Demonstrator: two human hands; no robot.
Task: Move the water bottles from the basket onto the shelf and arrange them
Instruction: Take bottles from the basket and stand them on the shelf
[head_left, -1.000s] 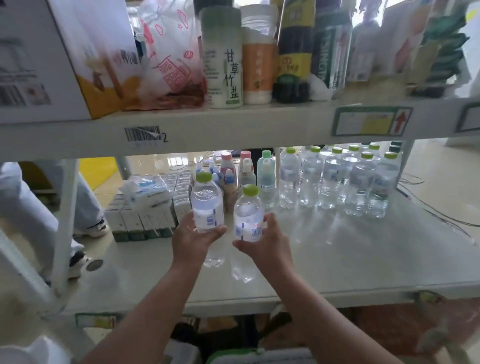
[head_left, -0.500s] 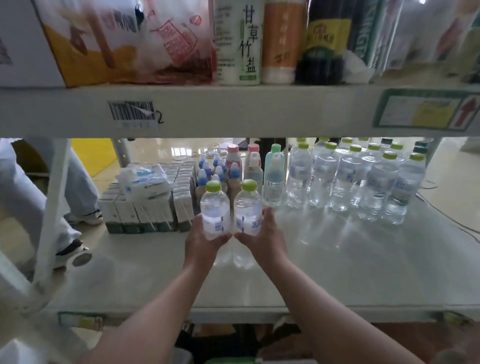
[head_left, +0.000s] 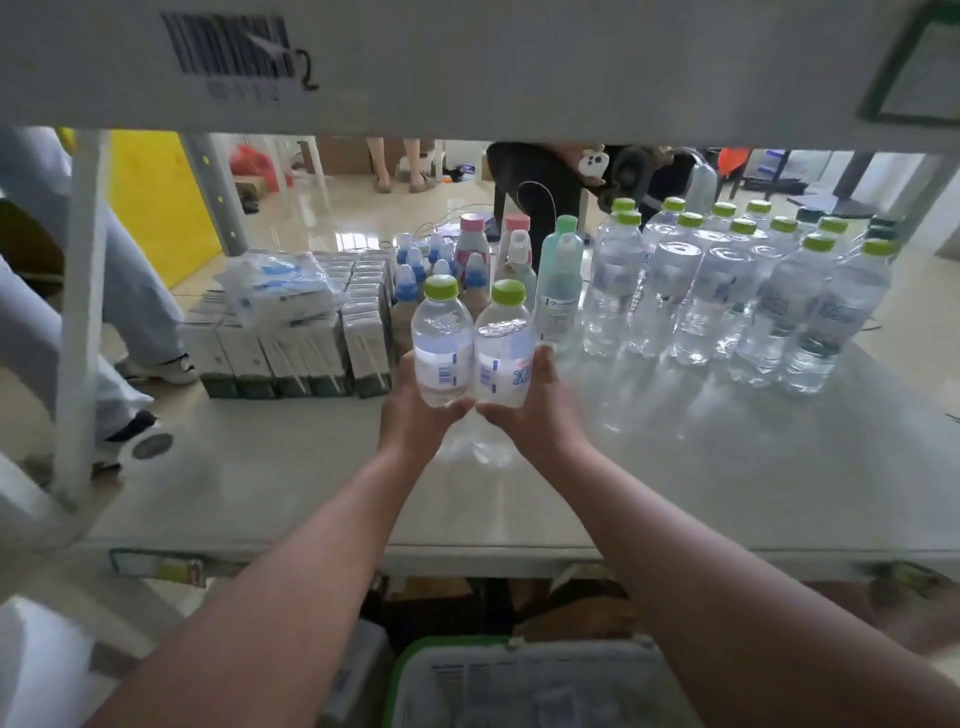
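Observation:
Each of my hands holds a small clear water bottle with a green cap, side by side and touching, just above the grey shelf (head_left: 675, 493). My left hand (head_left: 415, 415) grips the left bottle (head_left: 441, 343) from below. My right hand (head_left: 535, 410) grips the right bottle (head_left: 504, 348) the same way. Several water bottles (head_left: 737, 296) with green caps stand in rows at the back right of the shelf. The basket (head_left: 410, 675), green-rimmed, shows at the bottom edge below the shelf.
Stacked cartons (head_left: 291, 343) with a plastic-wrapped pack (head_left: 280, 286) on top fill the shelf's left. Small blue-capped and pink-capped bottles (head_left: 457, 260) stand behind my hands. The upper shelf's edge (head_left: 467, 67) hangs low overhead. A person's legs (head_left: 78, 291) stand at the left.
Both hands have carried the two bottles further in over the shelf and brought them together until they touch. My view has dropped under the upper shelf.

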